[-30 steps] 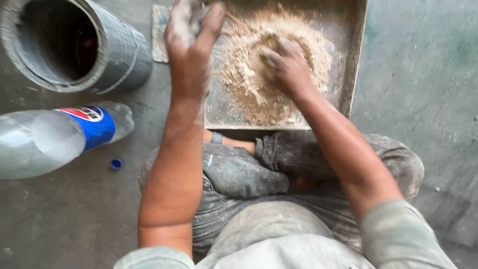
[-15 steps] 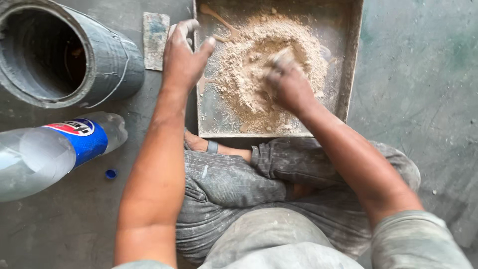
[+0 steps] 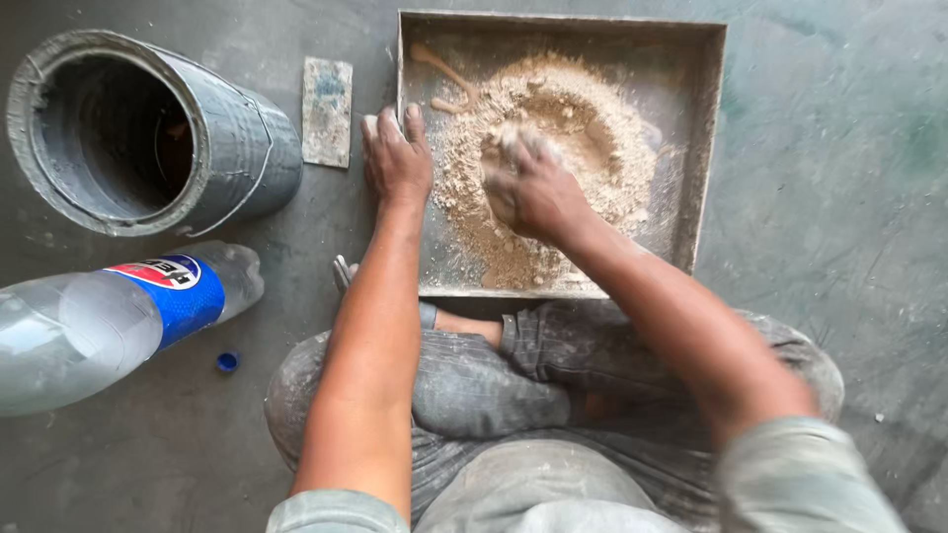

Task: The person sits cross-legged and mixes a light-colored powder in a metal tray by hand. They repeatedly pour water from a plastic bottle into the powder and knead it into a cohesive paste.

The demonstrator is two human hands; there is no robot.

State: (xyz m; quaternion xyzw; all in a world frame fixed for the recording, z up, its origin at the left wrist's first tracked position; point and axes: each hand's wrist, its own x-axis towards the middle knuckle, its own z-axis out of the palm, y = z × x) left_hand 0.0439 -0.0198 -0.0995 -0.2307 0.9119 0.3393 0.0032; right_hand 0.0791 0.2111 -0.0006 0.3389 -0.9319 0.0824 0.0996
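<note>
Two dusty hands at a tray of pale powder

The left hand (image 3: 397,158) rests flat and spread on the left rim of the square metal tray (image 3: 707,148); the right hand (image 3: 533,192), blurred, is cupped in the powder heap (image 3: 583,138), grip unclear. A bucket (image 3: 148,128) and plastic bottle (image 3: 109,321) lie well left on the floor
</note>
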